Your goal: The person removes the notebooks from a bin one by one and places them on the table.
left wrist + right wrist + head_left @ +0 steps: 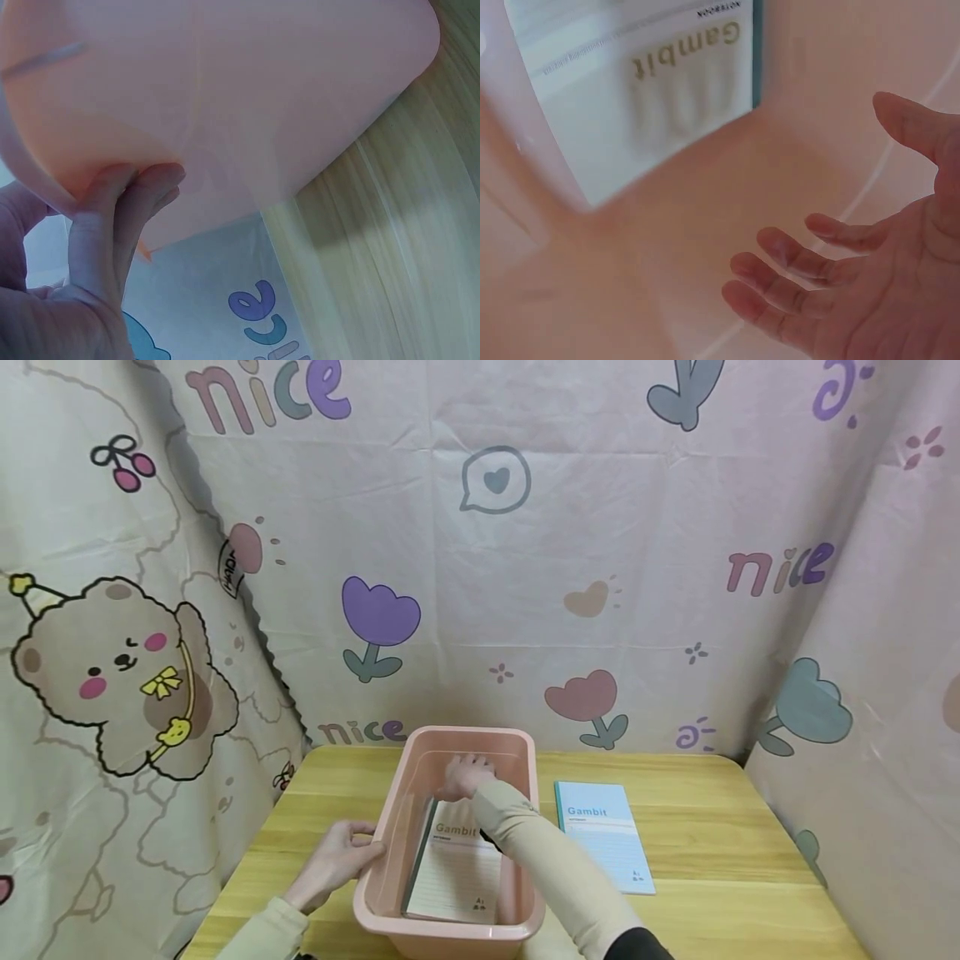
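A pink plastic bin [525, 893] stands on the table. Inside it lies a notebook [457, 868] with a pale cover lettered Gambit; its edge near the spine is dark green. My left hand [341, 860] grips the bin's left rim, thumb and fingers on either side of the wall, as the left wrist view also shows. Reaching into the far end of the bin, my right hand [467, 775] is above the notebook's top edge. In the right wrist view its fingers [780, 289] are spread and relaxed, apart from the notebook, with nothing in them.
A light blue Gambit notebook [600, 839] lies on the wooden table [712, 835] to the right of the bin. Behind the table hangs a printed curtain [480, 568], with further cloth at both sides.
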The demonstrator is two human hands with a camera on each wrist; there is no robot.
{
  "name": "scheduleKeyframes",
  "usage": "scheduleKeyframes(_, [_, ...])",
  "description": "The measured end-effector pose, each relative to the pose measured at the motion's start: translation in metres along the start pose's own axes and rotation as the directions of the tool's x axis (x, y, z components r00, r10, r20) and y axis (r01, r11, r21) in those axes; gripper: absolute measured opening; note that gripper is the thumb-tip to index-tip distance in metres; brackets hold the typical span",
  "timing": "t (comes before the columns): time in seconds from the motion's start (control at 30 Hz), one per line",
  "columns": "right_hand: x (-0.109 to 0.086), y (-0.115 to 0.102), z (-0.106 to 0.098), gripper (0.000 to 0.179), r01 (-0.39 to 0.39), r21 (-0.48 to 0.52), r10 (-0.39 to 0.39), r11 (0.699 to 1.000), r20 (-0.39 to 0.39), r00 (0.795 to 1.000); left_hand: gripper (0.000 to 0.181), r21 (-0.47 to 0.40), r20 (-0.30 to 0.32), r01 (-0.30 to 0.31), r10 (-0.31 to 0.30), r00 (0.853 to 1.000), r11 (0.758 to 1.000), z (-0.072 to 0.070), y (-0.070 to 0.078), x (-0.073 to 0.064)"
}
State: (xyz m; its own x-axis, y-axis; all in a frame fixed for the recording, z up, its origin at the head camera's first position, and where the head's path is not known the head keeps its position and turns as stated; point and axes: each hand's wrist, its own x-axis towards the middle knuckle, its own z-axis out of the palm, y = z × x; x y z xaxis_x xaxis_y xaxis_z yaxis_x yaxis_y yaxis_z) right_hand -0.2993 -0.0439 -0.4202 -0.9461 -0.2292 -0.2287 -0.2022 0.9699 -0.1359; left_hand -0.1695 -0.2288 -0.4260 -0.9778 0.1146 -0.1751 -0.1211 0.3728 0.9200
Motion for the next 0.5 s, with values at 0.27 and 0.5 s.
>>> scheduleKeyframes(0.27, [0.008, 0.004, 0.024, 0.076, -0.032, 0.075, 0.033, 0.997, -0.003, 0.999, 0.05, -0.006, -0.014, 0.006, -0.006, 1.0, 1.0, 0.001, 0.0, -0.001])
scheduleKeyframes(0.5, [0.018, 0.013, 0.043, 0.08, 0.0, 0.115, 0.004, 0.993, -0.032, 0.999, 0.049, -0.012, -0.004, -0.011, 0.011, 1.0, 1.0, 0.001, -0.001, -0.001])
